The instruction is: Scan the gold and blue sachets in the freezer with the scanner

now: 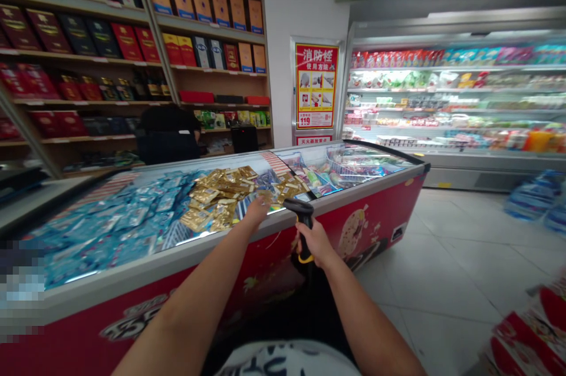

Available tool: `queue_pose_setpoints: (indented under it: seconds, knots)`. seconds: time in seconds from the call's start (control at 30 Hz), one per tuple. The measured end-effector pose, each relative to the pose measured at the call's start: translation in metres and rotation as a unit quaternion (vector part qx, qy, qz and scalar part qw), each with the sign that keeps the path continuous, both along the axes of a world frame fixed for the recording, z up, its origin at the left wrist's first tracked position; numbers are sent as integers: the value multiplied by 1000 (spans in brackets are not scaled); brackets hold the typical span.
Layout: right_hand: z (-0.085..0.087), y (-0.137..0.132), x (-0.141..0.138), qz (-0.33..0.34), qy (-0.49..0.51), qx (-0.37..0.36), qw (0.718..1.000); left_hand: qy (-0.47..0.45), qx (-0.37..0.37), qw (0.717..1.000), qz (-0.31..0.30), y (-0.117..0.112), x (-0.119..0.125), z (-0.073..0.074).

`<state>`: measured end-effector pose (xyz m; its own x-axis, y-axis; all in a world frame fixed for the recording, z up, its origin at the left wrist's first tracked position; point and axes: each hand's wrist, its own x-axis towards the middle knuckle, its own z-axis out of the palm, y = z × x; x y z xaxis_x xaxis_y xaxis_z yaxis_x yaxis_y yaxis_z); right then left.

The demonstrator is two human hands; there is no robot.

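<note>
My right hand (313, 239) is wrapped round the handle of a black barcode scanner with yellow trim (299, 206), held upright in front of the freezer's near edge. Over that edge reaches my left hand (257, 211), at the packets inside. Its fingertips are blurred, and I cannot make out whether they grip a packet. Gold ice cream packets (223, 190) lie in a heap just left of this hand. Further left, blue packets (128, 217) fill much of the chest freezer (274, 224), which has a red front and a pale rim.
A person in dark clothing (168, 131) bends by shelves of boxed goods (212, 28) behind the freezer. A lit chilled display (442, 99) stands at the back right. Large water bottles (533, 196) sit on the tiled floor, and red cartons (530, 329) are at the lower right.
</note>
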<state>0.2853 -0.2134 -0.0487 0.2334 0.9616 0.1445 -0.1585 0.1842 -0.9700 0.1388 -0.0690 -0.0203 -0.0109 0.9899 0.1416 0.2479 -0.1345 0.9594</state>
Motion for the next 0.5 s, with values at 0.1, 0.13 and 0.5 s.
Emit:
queue_pose_setpoints:
  seconds: [0.1,0.13,0.5]
  knots:
    - [-2,0,2,-2,0,-3,1000,87,14,996,3,3,-22,-1]
    - [-3,0,2,-1,-2,-3,1000,113,19,993,-3,4,-29,-1]
    - [1,-2,-5,7,-13,10,1000,292,95,945,111,-11,-59,2]
